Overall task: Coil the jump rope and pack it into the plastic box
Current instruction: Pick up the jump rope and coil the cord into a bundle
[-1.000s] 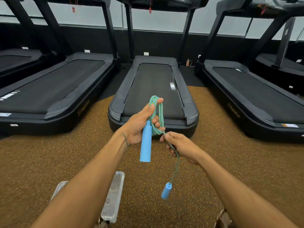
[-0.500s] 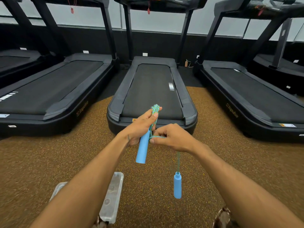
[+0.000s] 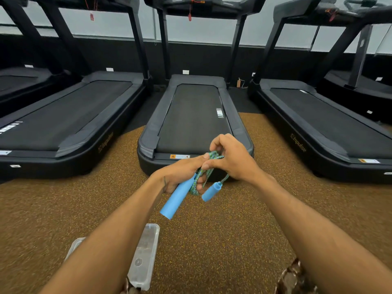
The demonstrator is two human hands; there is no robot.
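Note:
My left hand [image 3: 180,174] grips one light-blue handle [image 3: 176,199] of the jump rope together with a bundle of green-and-blue rope coils [image 3: 201,177]. The handle points down and toward me. My right hand [image 3: 230,159] pinches the rope at the top of the bundle, right against my left fingers. The second blue handle [image 3: 211,191] hangs on a short length of rope just below my right hand. The clear plastic box [image 3: 144,257] lies on the floor below, partly hidden by my left forearm.
Brown speckled rubber floor [image 3: 233,230] lies all around. Three black treadmills stand ahead: one at the left [image 3: 63,124], one in the middle [image 3: 193,115], one at the right [image 3: 328,128]. Patterned fabric [image 3: 294,279] shows at the bottom edge.
My right hand has risen from beside the bundle to its top, wrapping rope. The hanging handle has come up from well below to just under my hands. The free rope is shorter.

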